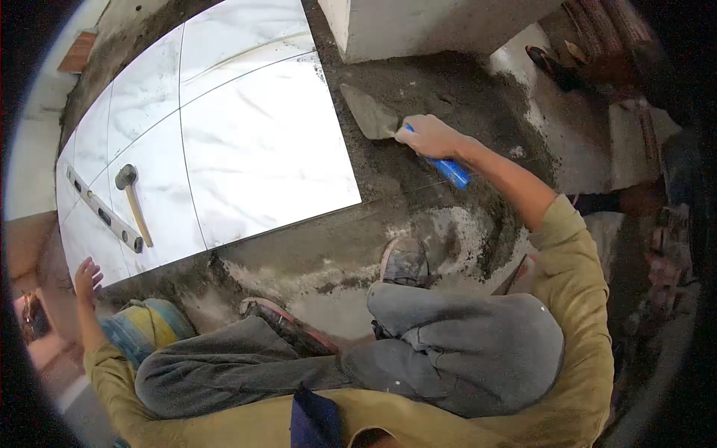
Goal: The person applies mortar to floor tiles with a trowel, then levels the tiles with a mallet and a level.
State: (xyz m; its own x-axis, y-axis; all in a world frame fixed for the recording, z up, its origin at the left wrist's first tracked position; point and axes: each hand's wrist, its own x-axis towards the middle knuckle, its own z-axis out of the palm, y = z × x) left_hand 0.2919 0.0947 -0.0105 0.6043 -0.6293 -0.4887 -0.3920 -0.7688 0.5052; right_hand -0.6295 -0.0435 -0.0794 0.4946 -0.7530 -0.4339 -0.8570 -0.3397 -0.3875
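Note:
My right hand (432, 137) is wrapped round the blue handle of a trowel (367, 112). The trowel's grey blade rests on or just above the dark mortar bed (441, 89), right of the white tiles (261, 142). Far to the left, my left hand (87, 279) is held with fingers apart and nothing in it, near the front edge of the tiles. Close to that hand are a spirit level (103, 209) and a mallet (133, 200) with a dark head and wooden handle, both lying on the tiles.
A blue and yellow bucket (149, 328) stands beside my left forearm. A pale block-like wall corner (433, 26) borders the mortar at the back. My shoe (404, 261) is on the rough floor at the mortar's front. A dark sandal (549, 66) lies at the upper right.

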